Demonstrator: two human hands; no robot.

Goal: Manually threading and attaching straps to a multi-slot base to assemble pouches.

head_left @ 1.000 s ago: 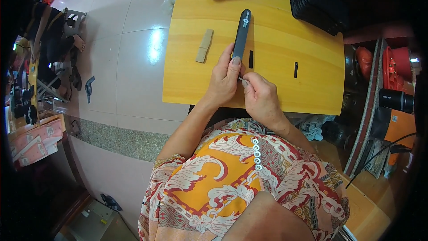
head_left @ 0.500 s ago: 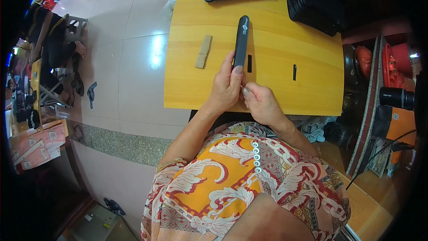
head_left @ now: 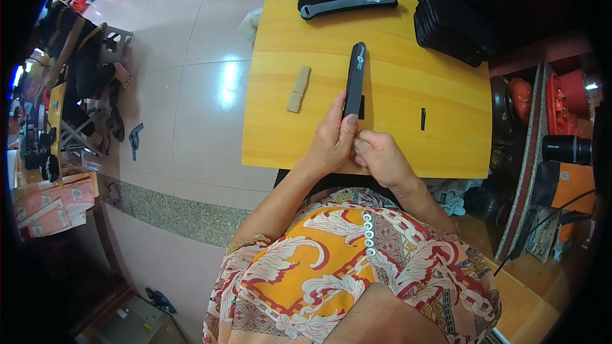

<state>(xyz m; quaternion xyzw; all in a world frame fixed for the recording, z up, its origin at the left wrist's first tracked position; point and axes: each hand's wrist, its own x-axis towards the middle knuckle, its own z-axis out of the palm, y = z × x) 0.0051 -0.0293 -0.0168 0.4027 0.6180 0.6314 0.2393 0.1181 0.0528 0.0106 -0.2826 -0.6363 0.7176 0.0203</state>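
Observation:
My left hand (head_left: 331,141) is closed around a long, flat black-and-grey strap (head_left: 357,73) with a small pale mark near its rounded far end. The strap points away from me over the yellow table (head_left: 274,143), my left thumb lying along its near part. Against the heel of that hand, my right hand (head_left: 384,158) is closed in a pinch by the strap's near end. What its fingers grip is hidden. A short black strip (head_left: 362,107) lies just right of the strap, and another black strip (head_left: 422,119) farther right. To the left lies a tan, narrow flat piece (head_left: 298,89).
Several similar black-and-grey straps (head_left: 347,5) are piled at the table's far side. A thick stack of black flat pieces (head_left: 449,28) stands at the far right. Right of the table are red containers (head_left: 564,105) and a black cylinder (head_left: 567,148). Another person (head_left: 83,57) sits far left.
The view has shifted, so the table and both hands appear slightly lower and farther right. My right hand has turned a little at the strap's near end; the left keeps its hold.

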